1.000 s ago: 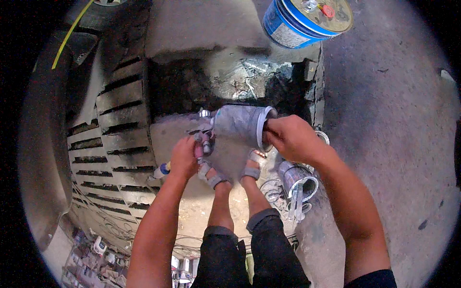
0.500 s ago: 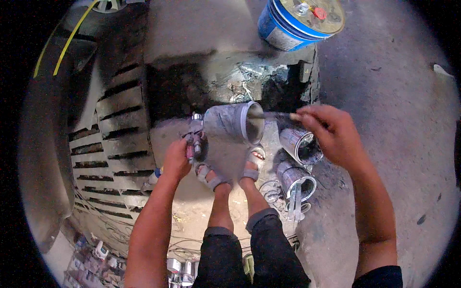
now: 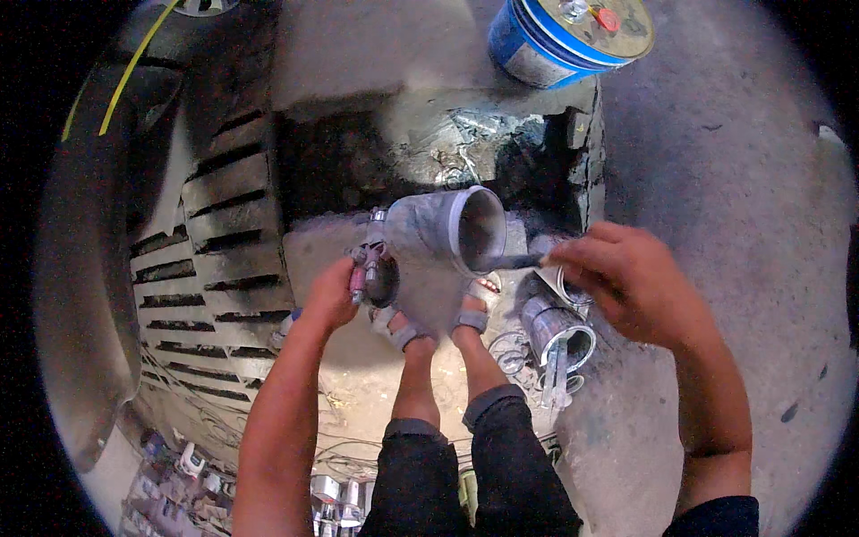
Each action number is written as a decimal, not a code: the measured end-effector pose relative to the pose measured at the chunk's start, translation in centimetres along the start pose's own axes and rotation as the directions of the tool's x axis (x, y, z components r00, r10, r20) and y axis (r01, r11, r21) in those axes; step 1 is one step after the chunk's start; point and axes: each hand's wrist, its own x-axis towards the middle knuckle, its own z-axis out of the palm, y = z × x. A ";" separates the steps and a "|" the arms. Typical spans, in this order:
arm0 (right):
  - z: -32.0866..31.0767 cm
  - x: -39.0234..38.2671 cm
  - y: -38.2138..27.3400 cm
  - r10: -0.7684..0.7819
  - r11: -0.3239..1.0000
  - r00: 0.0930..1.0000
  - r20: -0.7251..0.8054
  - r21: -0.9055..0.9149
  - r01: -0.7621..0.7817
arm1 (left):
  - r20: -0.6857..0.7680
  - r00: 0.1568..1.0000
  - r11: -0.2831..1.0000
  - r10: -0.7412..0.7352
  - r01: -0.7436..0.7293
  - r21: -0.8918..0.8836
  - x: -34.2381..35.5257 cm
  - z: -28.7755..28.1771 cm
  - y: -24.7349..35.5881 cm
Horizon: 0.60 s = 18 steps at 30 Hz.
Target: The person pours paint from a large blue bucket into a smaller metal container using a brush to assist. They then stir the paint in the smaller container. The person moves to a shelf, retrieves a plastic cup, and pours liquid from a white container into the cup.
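My left hand [image 3: 333, 291] is closed round a spray gun [image 3: 369, 255] with silver and pinkish metal parts. Joined to the gun, or right against it, is a large greyish cup [image 3: 425, 228], tipped on its side with its pale-rimmed mouth facing right. The cup's inside looks stained. In my right hand [image 3: 622, 282], a thin brush-like tool [image 3: 517, 262] with a dark end is pinched between the fingers. Its dark end lies at the lower edge of the cup's mouth; whether it touches the rim I cannot tell.
Below my right hand stand open paint cans [image 3: 559, 331], one with flat strips on it. A blue drum [image 3: 564, 49] is at the far right. Ahead lies a dark pit [image 3: 331, 166]; slotted floor panels [image 3: 224, 237] run along the left. Cables and containers lie at the lower left.
The tool has come out of the cup's mouth, and my right hand has moved down and slightly right. The cup and gun have shifted a little right, the mouth turning more toward me.
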 end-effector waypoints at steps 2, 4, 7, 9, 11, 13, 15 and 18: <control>-0.6 0.5 0.4 0.014 1.000 0.988 -0.155 -0.007 -0.015 | 0.048 0.999 1.000 0.008 -0.007 -0.019 0.2 -0.1 -0.3; -0.5 2.7 0.7 -0.034 0.994 0.937 -0.348 0.085 0.068 | 0.110 0.994 1.000 -0.002 0.002 -0.002 0.3 -0.1 0.0; -0.3 1.8 -0.5 -0.073 0.995 0.994 -0.078 0.066 0.078 | 0.205 0.979 1.000 -0.003 -0.002 0.026 0.6 -0.7 0.6; -0.3 0.3 -0.4 0.001 0.989 1.000 -0.019 -0.149 -0.004 | 0.218 0.976 1.000 0.020 -0.017 -0.013 0.5 -1.0 0.8; -0.9 1.4 -0.3 -0.016 0.989 0.980 -0.198 -0.148 -0.014 | 0.246 0.969 1.000 0.020 -0.015 -0.021 0.9 -0.8 0.2; -0.9 2.7 -0.6 -0.060 0.994 0.959 -0.277 0.069 0.082 | 0.265 0.964 0.999 0.037 -0.034 -0.017 1.0 -0.5 0.2; -0.8 2.2 -1.1 -0.143 0.988 0.984 -0.106 0.044 0.148 | 0.276 0.959 0.998 0.058 -0.063 0.008 0.7 -0.9 0.4; -0.9 1.2 -0.5 -0.132 0.986 0.986 -0.097 -0.117 0.121 | 0.306 0.952 1.000 0.027 -0.022 -0.019 0.8 -1.8 1.8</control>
